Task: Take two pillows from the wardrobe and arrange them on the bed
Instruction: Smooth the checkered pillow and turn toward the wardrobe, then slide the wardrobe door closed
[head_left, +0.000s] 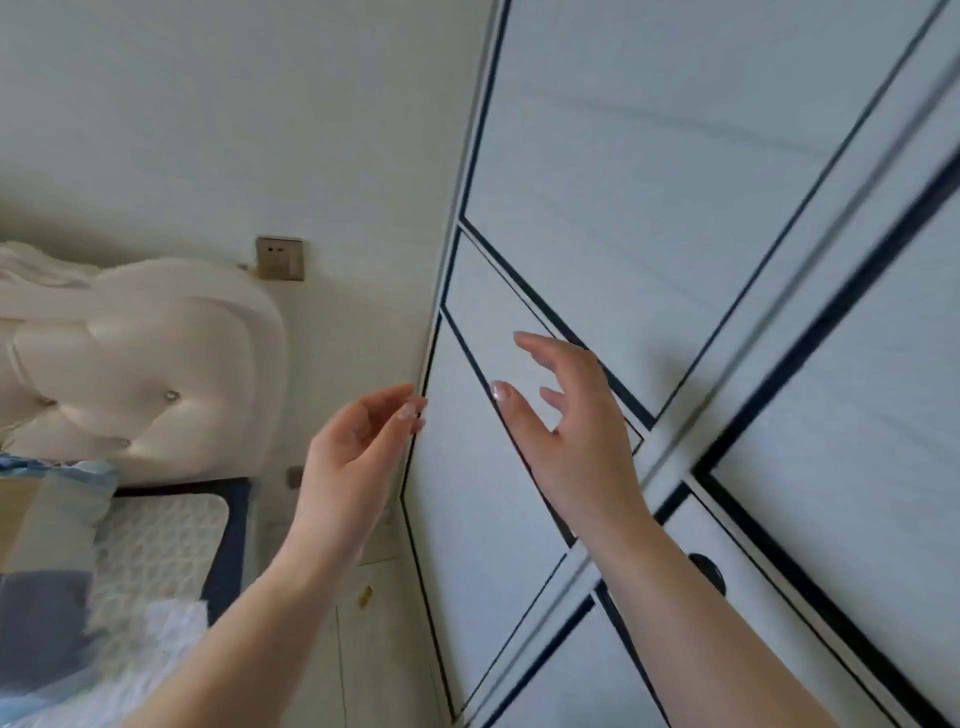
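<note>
Both hands reach at the closed wardrobe (649, 182): left hand (345, 462) at its left edge, right hand (576, 431) before its door, fingers of both spread, holding nothing

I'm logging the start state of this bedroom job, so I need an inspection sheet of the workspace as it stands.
Surface: bed at lower left, patterned bedding on it, cream tufted headboard behind.
Job's things: wardrobe, white panels with dark trim, door shut; no pillows seen outside it.
Clutter: blue and white bedding bunched at the left edge.
Hands: left hand open, fingertips at the wardrobe door's left edge; right hand open, fingers spread in front of the door panel; neither holds anything.
Cables: nothing seen.
Surroundings: plain wall with a wall socket above the headboard.
</note>
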